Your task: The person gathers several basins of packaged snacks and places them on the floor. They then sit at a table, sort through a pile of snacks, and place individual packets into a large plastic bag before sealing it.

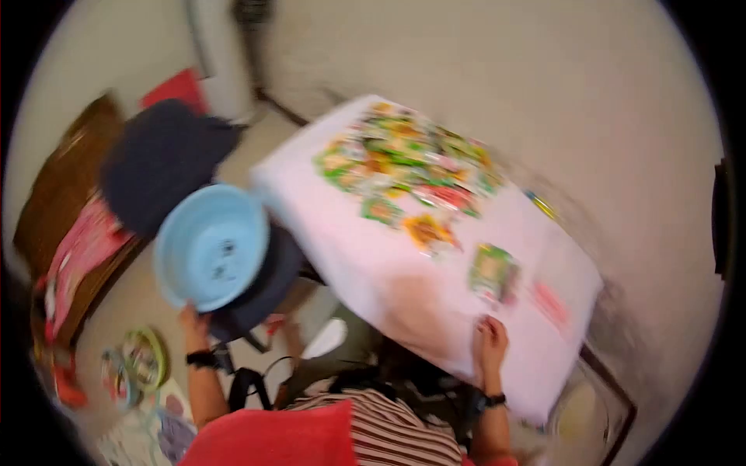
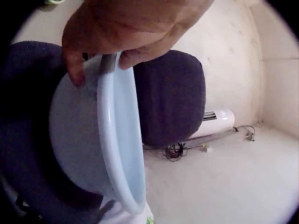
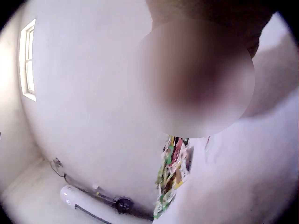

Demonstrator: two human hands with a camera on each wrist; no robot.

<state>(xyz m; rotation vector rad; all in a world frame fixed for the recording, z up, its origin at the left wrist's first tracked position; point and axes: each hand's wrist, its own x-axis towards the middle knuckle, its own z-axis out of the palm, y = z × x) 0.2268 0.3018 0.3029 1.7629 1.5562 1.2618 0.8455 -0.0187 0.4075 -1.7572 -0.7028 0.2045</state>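
Your left grip (image 1: pixel 192 320) clasped the light blue basin (image 1: pixel 206 221) by its rim just left of the white-covered bench (image 1: pixel 346 264), while your right grip (image 1: pixel 492 346), clenched or released I couldn't tell, was at the bench's near side and colourful packets (image 1: pixel 404 159) lay heaped on its far half.

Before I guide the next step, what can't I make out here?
Right hand: right wrist view, fingers lost under blurring.
Packets: head view, lettering too blurred to read.
Blue basin: left wrist view, its own wall hides the inside bottom.
Dark marks in it: head view, too small and blurred to identify.
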